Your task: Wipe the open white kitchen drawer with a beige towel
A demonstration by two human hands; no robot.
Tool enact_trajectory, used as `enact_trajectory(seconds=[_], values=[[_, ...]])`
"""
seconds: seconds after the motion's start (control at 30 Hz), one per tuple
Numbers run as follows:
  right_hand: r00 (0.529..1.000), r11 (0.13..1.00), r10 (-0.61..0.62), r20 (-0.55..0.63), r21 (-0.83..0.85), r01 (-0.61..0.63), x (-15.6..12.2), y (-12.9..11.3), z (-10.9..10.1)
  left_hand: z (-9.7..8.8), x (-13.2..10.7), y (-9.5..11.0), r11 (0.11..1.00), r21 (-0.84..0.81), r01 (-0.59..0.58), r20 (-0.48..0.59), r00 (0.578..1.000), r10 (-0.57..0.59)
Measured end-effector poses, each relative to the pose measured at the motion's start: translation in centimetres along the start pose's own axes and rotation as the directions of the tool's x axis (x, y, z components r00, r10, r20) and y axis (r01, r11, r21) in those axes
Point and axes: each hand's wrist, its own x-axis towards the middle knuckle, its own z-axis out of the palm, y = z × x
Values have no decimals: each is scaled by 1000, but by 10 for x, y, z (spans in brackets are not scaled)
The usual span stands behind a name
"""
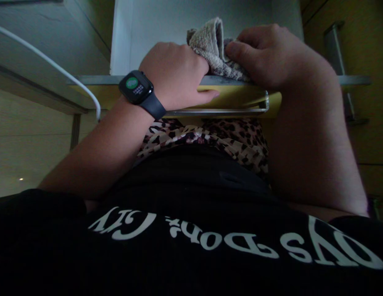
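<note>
A grey-beige speckled terry cloth (pixel 208 43) lies bunched over the top edge of a pulled-out drawer's front panel (pixel 321 79). My right hand (pixel 267 55) grips the cloth, with the thumb pressed against its right side. To the left, my left hand (pixel 175 74) is closed over the same panel edge. Its thumb points right along the outer yellow face, while the curled fingers are on the inner side, touching or close beside the cloth. The fingertips of both hands are hidden.
The drawer's pale interior (pixel 166 24) lies beyond the hands. A metal bar handle (pixel 228 111) runs along its front, close to my body. At left, a white cable (pixel 52 61) hangs across a cabinet. Another cabinet handle (pixel 341 70) stands at right.
</note>
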Motion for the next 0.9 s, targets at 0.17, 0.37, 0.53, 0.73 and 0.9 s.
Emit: enact_trajectory(seconds=[0.17,0.37,0.53,0.73,0.9], values=[[1000,1000,-4,1,-2,4,-1,1,1,1,0,1,1000,4,3,-1,1000,-3],[1000,1000,-2,0,0,2,0,1,0,1,0,0,1000,-3,-6,-4,1000,6],[1000,1000,5,2,4,-5,0,1,0,1,0,0,1000,0,-1,0,1000,1],[1000,1000,8,5,19,-8,0,0,-1,1,1,0,1000,8,5,12,1000,-5],[1000,999,15,13,35,-16,0,-1,0,1,1,-1,1000,2,2,8,1000,-2]])
